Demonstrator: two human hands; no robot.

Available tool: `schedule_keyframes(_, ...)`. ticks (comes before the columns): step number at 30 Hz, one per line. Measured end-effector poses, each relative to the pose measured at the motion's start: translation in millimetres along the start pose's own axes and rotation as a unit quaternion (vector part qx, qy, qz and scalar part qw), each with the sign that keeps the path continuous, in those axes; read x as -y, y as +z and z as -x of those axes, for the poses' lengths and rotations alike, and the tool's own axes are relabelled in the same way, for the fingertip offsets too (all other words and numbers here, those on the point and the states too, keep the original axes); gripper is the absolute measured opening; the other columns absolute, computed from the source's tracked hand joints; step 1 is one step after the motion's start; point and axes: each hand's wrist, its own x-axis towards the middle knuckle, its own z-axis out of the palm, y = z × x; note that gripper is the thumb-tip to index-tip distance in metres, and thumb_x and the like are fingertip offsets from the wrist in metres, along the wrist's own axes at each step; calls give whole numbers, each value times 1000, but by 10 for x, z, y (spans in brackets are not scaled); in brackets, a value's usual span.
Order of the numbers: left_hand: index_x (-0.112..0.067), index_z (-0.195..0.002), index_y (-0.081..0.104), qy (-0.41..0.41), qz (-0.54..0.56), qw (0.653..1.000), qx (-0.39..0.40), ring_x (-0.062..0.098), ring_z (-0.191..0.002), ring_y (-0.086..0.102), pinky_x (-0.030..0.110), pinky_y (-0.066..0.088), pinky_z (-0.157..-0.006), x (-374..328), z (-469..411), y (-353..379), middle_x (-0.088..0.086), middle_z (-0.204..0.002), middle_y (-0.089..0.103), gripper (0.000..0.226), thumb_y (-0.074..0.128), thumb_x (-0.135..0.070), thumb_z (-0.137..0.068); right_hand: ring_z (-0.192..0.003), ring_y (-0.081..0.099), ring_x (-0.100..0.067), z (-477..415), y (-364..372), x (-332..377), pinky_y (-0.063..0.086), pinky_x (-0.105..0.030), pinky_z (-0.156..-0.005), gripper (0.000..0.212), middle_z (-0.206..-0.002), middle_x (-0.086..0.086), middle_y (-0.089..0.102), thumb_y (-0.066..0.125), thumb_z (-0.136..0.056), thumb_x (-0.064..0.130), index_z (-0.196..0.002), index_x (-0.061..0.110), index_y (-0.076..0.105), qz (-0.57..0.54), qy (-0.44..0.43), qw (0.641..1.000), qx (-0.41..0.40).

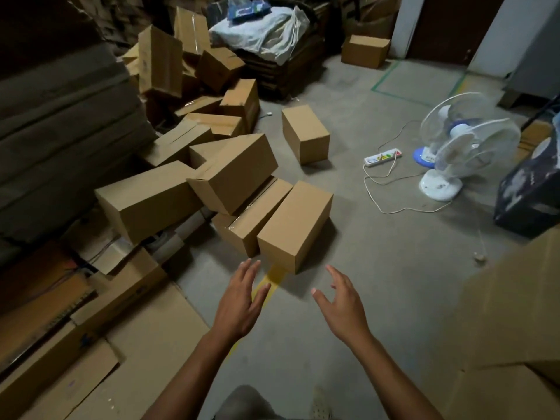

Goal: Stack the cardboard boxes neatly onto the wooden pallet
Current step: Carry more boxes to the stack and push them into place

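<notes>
— How are the hands held?
— Both are stretched forward over the concrete floor [378, 268] and kept apart from each other; the left hand [239, 298] is seen with fingers straight and spread, the right hand [339, 301] with fingers loosely bent and splayed; nothing is gripped by either

— And where are the cardboard boxes found?
— The nearest box [295, 225] is laid on the floor just beyond the fingertips, untouched; a strip of yellow tape [268, 286] is seen running out from under its near edge, beside the left thumb; a second box [254, 216] is pressed against its left side; a tilted box [233, 171] is propped on top of that one, and a larger box [145, 201] is leaned beside it; behind them a jumbled pile [194, 86] is heaped toward the floor's far left corner

— Is anything set apart?
— A lone box [306, 133] is stood by itself mid-floor; a far box [365, 50] is placed near the far edge; two white fans [475, 153] and a power strip [382, 157] are found toward the right edge; flattened cardboard [136, 344] is spread along the left edge
</notes>
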Motion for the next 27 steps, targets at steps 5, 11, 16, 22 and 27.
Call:
schedule_keyframes(5,-29,-158,22,7,1,1000,12,17,-152,18,36,26,-118,4,-873,-58,-1,-167,18,64,38,-53,-102,-139,44,-17,-815,8,108,43,-33,-106,67,-156,1,39,62,-96,42,-155,29,33,10,16,1000,-1)
schedule_keyframes(11,-31,-158,23,19,20,999,47,18,-150,24,42,33,-117,326,-2219,-117,-1,-166,18,68,33,-60,-97,-137,45,-19,-2005,225,210,46,-36,-107,65,-154,0,42,64,-96,40,-153,28,36,-8,62,998,-12)
schedule_keyframes(16,-31,-157,27,8,41,995,93,18,-149,26,45,34,-117,643,-3373,-162,-2,-165,22,65,37,-57,-99,-126,54,-16,-2901,484,260,44,-25,-93,55,-149,-1,50,66,-96,30,-147,23,46,-69,154,985,-39)
schedule_keyframes(22,-28,-151,38,-45,106,982,153,16,-139,39,41,37,-111,990,-4515,-17,0,-155,39,56,42,-52,-101,-108,56,-12,-3866,755,155,43,-25,-89,46,-139,-4,58,67,-96,23,-140,17,54,-117,249,959,-71)
schedule_keyframes(27,-20,-147,45,-86,144,972,166,10,-125,46,32,36,-103,1323,-5326,442,-7,-137,48,47,45,-41,-105,-103,58,-13,-4533,1054,-281,42,-25,-89,42,-132,-7,62,66,-96,17,-136,14,56,-139,323,934,-66)
